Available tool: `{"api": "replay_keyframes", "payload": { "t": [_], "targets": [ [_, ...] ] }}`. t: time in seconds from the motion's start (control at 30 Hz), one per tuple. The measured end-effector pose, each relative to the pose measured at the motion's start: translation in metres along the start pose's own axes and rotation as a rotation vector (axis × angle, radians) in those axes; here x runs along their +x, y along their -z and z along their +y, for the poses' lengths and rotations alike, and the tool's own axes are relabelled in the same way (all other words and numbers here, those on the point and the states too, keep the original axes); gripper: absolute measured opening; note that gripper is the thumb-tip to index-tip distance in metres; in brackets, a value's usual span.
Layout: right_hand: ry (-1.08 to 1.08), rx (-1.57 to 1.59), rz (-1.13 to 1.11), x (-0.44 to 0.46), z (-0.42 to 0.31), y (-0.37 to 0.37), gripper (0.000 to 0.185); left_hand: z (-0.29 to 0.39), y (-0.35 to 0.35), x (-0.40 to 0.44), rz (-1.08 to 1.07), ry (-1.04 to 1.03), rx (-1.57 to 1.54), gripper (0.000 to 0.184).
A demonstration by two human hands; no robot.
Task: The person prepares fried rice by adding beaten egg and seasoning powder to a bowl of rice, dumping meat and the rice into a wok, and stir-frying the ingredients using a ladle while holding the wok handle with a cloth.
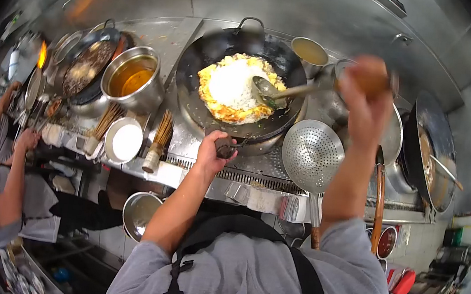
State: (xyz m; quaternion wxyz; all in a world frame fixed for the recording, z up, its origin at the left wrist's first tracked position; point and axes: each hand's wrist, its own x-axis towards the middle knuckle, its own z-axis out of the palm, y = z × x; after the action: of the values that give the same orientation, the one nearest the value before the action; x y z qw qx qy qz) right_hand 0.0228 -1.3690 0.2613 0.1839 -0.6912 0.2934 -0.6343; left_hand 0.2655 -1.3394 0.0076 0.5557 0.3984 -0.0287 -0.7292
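A large black wok (192, 92) sits on the stove in front of me, holding white rice (228, 87) on top of yellow egg (222, 112). My left hand (209, 154) is wrapped round the wok's near handle (224, 147). Raised over the right side is my right hand (365, 95), blurred by motion and closed on the handle of a metal ladle (298, 92). The ladle's bowl touches the rice at its right edge. A perforated strainer (312, 153) lies right of the wok, below my right hand.
A metal pot of orange liquid (147, 92), a white bowl (124, 140) and bamboo brushes (163, 132) stand left. A pot (310, 51) is behind the wok. Another wok (450, 144) stands far right. Two co-workers (12, 196) are at the left, near a flame (42, 55).
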Motion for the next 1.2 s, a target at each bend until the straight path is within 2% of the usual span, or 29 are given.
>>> {"api": "replay_keyframes", "payload": {
  "t": [0.03,0.07,0.17,0.33,0.47,0.67,0.77,0.83,0.87,1.0,1.1,1.2],
  "targets": [
    [0.043,0.235,0.008,0.029,0.024,-0.009,0.020,-0.002,0.000,0.000,0.004,-0.001,-0.009,0.017],
    [-0.105,0.594,0.103,0.065,0.028,-0.030,0.010,-0.003,-0.001,0.001,0.001,0.000,-0.015,0.017],
    [-0.053,0.411,0.161,0.160,0.029,-0.047,0.007,-0.007,-0.002,0.003,-0.008,-0.001,-0.036,0.017],
    [-0.091,0.328,0.047,0.219,-0.028,-0.069,0.011,-0.009,-0.001,0.002,-0.013,-0.009,-0.033,0.017],
    [-0.099,0.320,0.011,0.214,-0.047,-0.096,0.015,-0.005,-0.008,-0.007,-0.005,0.008,-0.035,0.013],
    [-0.178,0.211,0.132,0.127,0.051,-0.177,0.022,-0.005,0.002,0.005,-0.132,0.043,-0.058,0.015],
    [-0.224,0.106,0.167,0.155,0.050,-0.174,0.026,-0.012,0.007,0.012,-0.106,0.010,-0.058,0.014],
    [-0.200,0.018,0.176,0.201,0.022,-0.169,0.029,-0.006,-0.001,0.014,-0.095,-0.014,-0.070,0.012],
    [-0.168,0.078,0.088,0.221,0.008,-0.161,0.031,-0.009,0.001,0.011,-0.075,-0.017,-0.070,0.011],
    [-0.190,0.188,0.063,0.156,0.042,-0.207,0.027,-0.009,0.001,0.004,-0.032,-0.029,-0.099,0.011],
    [-0.127,0.294,0.062,0.125,0.038,-0.224,0.024,-0.011,0.003,0.010,-0.074,-0.016,-0.073,0.013],
    [-0.243,0.110,0.076,0.159,0.059,-0.210,0.019,-0.007,0.004,0.007,-0.092,0.039,-0.044,0.015]
  ]
}}
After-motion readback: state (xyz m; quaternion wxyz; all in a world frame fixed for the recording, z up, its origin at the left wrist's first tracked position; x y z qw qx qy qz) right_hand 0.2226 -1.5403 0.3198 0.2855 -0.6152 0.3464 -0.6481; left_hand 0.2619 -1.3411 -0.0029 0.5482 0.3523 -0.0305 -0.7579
